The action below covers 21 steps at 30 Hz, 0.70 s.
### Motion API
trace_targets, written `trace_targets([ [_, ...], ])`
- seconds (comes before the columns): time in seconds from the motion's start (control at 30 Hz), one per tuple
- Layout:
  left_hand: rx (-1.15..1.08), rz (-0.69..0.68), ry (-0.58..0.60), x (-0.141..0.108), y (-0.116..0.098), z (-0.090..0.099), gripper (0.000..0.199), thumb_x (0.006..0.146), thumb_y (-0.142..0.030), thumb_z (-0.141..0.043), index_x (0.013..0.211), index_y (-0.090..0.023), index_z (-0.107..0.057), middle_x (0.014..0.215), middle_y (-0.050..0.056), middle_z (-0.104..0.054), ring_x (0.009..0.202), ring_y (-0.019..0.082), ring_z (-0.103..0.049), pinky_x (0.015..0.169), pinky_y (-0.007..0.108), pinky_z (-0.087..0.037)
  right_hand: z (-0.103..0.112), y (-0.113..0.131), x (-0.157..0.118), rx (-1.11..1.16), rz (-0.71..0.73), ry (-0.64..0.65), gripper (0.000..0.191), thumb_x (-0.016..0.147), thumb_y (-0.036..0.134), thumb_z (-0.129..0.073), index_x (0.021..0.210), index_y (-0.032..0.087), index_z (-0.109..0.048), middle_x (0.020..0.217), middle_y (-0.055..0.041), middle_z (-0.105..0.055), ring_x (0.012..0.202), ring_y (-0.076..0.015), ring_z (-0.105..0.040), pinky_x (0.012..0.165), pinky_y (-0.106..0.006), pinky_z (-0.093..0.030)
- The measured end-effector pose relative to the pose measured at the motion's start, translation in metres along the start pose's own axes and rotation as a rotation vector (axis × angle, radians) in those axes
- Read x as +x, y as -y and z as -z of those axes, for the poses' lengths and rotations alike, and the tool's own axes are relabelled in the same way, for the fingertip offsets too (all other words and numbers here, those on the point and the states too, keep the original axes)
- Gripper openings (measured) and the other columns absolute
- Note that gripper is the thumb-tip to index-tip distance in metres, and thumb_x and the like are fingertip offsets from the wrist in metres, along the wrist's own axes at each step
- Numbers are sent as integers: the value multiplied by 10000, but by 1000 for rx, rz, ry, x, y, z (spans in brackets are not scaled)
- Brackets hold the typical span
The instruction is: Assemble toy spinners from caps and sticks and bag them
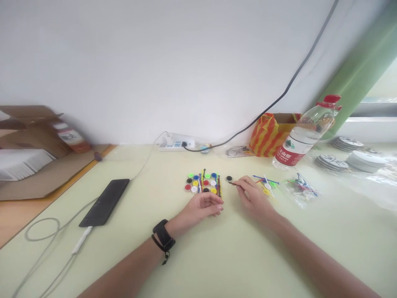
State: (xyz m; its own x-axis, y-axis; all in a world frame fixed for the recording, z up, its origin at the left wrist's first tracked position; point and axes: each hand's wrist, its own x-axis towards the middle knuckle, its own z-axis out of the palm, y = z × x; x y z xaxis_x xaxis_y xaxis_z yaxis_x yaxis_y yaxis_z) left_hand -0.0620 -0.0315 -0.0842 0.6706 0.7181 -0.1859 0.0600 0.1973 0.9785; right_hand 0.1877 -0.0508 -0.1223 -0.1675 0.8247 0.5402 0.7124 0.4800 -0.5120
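Note:
My right hand (253, 196) pinches a thin dark plastic arrow (235, 183) between thumb and fingers. Just beyond its tip lies a black disc (229, 179) on the table. My left hand (203, 205), with a black watch (163, 234) at the wrist, rests loosely curled, thumb apart from the fingers and nothing visible in it. Directly beyond it are rows of small coloured discs (187, 187) and upright-lying arrows (218, 186). Right of my right hand lies a loose group of arrows and discs, with a blue arrow (269, 180) among them.
A clear bag (300, 190) of similar pieces lies at the right. Behind it stand a water bottle (296, 140) and a striped bag (263, 135). A black phone (104, 203) with cables lies left; a power strip (177, 143) sits by the wall. Stacked round plates (331, 162) are far right.

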Motion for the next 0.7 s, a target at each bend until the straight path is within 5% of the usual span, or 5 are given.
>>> trace_targets([
  [0.2, -5, -9, -7, 1, 1, 0, 335, 813, -406, -814, 1014, -152, -731, 959, 86, -714, 823, 149, -657, 770, 287, -511, 4, 3, 0, -165, 85, -211, 200, 1007, 227, -530, 1087, 251, -712, 796, -45, -578, 778, -217, -571, 734, -384, -458],
  [0.7, 6, -9, -20, 1, 0, -2, 381, 804, -478, -806, 988, -151, -737, 959, 101, -728, 798, 158, -661, 775, 306, -521, 12, -3, -1, -174, -59, -1, 367, 964, 134, -359, 1268, 219, -546, 1086, -106, -686, 1015, -259, -666, 873, -398, -522],
])
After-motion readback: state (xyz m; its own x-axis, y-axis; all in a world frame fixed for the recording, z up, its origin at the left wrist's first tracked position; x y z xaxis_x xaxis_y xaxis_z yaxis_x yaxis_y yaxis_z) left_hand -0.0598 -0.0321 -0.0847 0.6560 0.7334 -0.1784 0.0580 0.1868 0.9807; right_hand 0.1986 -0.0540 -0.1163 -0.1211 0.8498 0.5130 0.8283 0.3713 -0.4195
